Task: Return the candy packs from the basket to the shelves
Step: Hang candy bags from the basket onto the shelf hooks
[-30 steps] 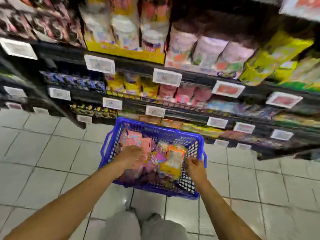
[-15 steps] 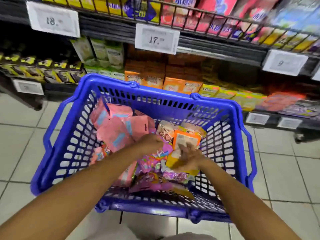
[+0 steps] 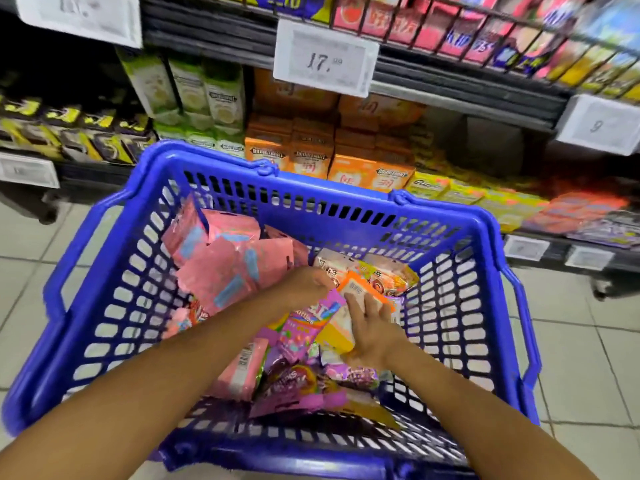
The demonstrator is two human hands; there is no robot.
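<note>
A blue plastic basket (image 3: 332, 202) stands on the floor tiles in front of the shelves, full of candy packs. Pink packs (image 3: 225, 268) are piled at its left, purple packs (image 3: 304, 323) lie in the middle, and an orange and yellow pack (image 3: 360, 292) is tilted up right of centre. My right hand (image 3: 372, 329) holds the orange pack, fingers spread across its face and thumb hidden. My left hand (image 3: 304, 285) reaches in from the left and touches the tops of the purple and orange packs. Its fingertips are hidden.
Behind the basket, the lower shelf carries orange boxes (image 3: 311, 154), green and white boxes (image 3: 207, 95) and yellow packs (image 3: 460, 192). A price tag reading 17 (image 3: 325, 58) hangs on the shelf edge above. Pale floor tiles (image 3: 581, 358) lie on both sides.
The view has closed in on the basket and lower shelves. My right hand went from the basket's right wall onto the orange pack, which now tilts up. My left hand shifted right towards it.
</note>
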